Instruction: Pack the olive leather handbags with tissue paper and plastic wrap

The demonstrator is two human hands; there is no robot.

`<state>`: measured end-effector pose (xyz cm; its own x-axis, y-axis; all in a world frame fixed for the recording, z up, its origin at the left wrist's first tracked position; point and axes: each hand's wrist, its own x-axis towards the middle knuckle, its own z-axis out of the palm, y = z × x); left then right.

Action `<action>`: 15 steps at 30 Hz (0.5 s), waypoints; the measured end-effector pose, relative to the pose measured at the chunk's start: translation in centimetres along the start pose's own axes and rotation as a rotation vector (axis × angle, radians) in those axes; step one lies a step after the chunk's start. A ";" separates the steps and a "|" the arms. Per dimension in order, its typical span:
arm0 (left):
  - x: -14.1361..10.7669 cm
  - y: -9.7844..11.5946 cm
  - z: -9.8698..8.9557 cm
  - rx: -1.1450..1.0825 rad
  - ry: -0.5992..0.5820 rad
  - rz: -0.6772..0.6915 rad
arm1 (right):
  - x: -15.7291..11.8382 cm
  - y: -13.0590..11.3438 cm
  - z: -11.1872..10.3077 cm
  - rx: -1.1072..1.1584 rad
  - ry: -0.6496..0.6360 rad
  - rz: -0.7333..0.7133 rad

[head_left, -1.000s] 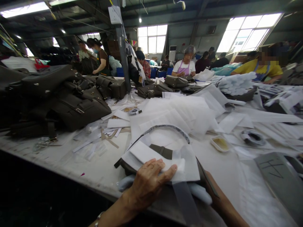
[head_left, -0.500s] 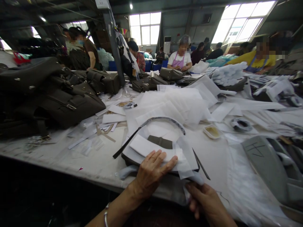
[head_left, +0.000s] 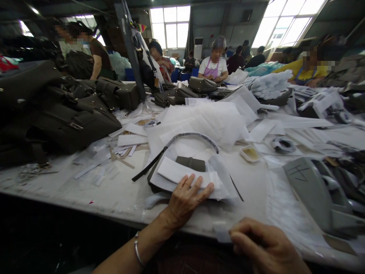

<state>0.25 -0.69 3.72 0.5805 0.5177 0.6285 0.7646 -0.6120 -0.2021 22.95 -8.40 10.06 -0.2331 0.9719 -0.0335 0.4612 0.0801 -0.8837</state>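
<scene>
The left hand (head_left: 185, 199) lay flat, fingers spread, on thin white wrapping paper (head_left: 182, 176) covering a soft olive leather handbag (head_left: 190, 163). The right hand (head_left: 262, 245) pinched a flimsy white scrap (head_left: 222, 233); such paper looked light and tear-prone, best gripped at an edge.

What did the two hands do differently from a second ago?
The right hand came out from beside the dark paper-wrapped handbag and drew back toward the table edge, fingers pinching a small pale scrap. The left hand stayed flat on the white wrapping paper.

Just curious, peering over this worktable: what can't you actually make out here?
- Right hand: blurred, cut by the bottom edge; what it pinches is unclear.
- Bag: mostly hidden under white paper and the left hand.
- Small tray: contents too small to tell.
</scene>
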 end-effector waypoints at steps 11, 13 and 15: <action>-0.2 0.0 -0.4 -0.055 -0.097 0.010 | 7.7 3.6 -2.6 -0.714 0.073 -0.757; -0.1 0.0 -0.6 -0.073 -0.129 0.011 | 7.4 3.9 -2.4 -0.703 0.071 -0.736; 0.2 0.0 -0.8 -0.082 -0.131 0.011 | 7.0 3.9 -2.2 -0.684 0.099 -0.725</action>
<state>0.16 -1.11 4.43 0.6245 0.5806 0.5224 0.7357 -0.6620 -0.1436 25.01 -0.80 7.45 -0.5947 0.6496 0.4736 0.6366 0.7403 -0.2160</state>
